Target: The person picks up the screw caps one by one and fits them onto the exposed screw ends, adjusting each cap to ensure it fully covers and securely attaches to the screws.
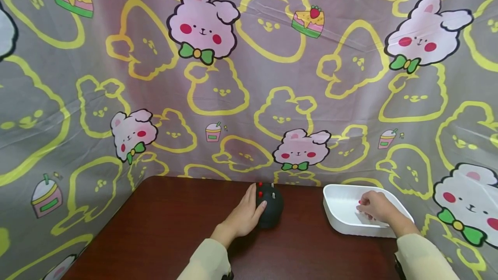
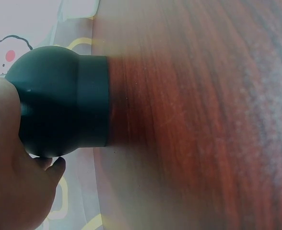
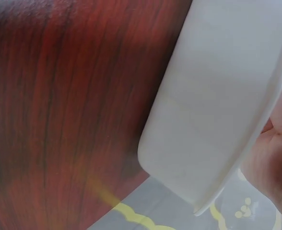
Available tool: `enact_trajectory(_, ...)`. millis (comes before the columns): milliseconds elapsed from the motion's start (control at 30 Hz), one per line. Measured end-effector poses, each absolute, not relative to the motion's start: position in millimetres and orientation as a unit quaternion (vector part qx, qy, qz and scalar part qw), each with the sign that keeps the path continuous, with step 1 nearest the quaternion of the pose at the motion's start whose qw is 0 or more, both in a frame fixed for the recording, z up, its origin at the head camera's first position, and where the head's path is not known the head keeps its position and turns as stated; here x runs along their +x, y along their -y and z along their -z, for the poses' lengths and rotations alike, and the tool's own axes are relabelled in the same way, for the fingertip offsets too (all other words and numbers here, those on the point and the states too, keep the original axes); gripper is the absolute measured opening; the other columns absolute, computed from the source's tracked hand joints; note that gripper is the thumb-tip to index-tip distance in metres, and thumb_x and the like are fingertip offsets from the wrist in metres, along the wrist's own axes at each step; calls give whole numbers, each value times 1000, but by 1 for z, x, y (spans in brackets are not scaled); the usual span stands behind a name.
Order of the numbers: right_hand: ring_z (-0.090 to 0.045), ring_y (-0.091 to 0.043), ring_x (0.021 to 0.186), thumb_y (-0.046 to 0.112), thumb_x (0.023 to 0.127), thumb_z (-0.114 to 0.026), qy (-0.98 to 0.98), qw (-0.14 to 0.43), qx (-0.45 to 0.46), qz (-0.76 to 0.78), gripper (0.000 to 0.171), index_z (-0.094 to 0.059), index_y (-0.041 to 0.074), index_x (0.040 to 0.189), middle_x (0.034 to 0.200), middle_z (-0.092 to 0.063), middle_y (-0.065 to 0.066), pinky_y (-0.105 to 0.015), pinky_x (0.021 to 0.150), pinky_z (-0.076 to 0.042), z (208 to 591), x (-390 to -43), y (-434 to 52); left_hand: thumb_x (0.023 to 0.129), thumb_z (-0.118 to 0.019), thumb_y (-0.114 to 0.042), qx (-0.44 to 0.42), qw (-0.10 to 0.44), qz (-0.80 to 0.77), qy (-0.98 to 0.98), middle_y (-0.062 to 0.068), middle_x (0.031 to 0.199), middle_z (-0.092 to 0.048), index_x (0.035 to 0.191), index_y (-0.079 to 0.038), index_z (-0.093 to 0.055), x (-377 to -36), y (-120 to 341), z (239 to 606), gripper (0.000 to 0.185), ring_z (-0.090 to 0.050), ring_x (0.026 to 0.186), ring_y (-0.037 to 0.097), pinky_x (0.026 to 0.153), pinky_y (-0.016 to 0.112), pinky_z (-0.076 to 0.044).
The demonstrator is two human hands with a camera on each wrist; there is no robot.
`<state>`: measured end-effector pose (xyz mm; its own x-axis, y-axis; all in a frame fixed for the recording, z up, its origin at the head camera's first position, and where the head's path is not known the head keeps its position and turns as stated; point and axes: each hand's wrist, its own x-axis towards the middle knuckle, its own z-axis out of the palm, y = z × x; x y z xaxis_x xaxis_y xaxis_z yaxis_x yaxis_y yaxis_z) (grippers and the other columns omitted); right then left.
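Dark, rounded matte-black vase (image 1: 270, 211) at lower centre of the brown wooden table (image 1: 155, 228) holds red-tipped pins; our left hand (image 1: 243, 217) grips its side. Lower right, our right hand (image 1: 373, 206) reaches into the white plastic tray (image 1: 342, 224), fingers curled; we cannot tell whether it holds anything. No writing is readable.

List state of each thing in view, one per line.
left hand: gripping the dark round holder
dark round holder: upright on the table, red-tipped pins in its top
right hand: inside the white tray, fingers curled on something small and red
white tray: flat on the table
table: bears both
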<state>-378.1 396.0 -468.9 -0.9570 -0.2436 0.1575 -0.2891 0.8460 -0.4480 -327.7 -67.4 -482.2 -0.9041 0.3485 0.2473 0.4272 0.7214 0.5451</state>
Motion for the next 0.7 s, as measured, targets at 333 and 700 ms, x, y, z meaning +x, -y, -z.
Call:
enact_trajectory(333,-59,-11,60,1,88,-72,955,88,180,-217,9,-68,5,81,69,-64,1,-28,57,-47,464,-381,-397,108,-31,-58,-211,61,312,924,19,170,-10,163,2,-6,-326,68,483,85,-18,155,33,121,53,-26)
enact_trajectory(700,-53,-1,64,1,85,-74,939,164,228,-198,4,-71,-2,84,71,-64,7,-28,61,-48,457,-380,-384,109,-35,-53,-212,65,318,922,21,169,-10,162,3,-8,-324,68,481,82,-19,155,35,121,55,-26)
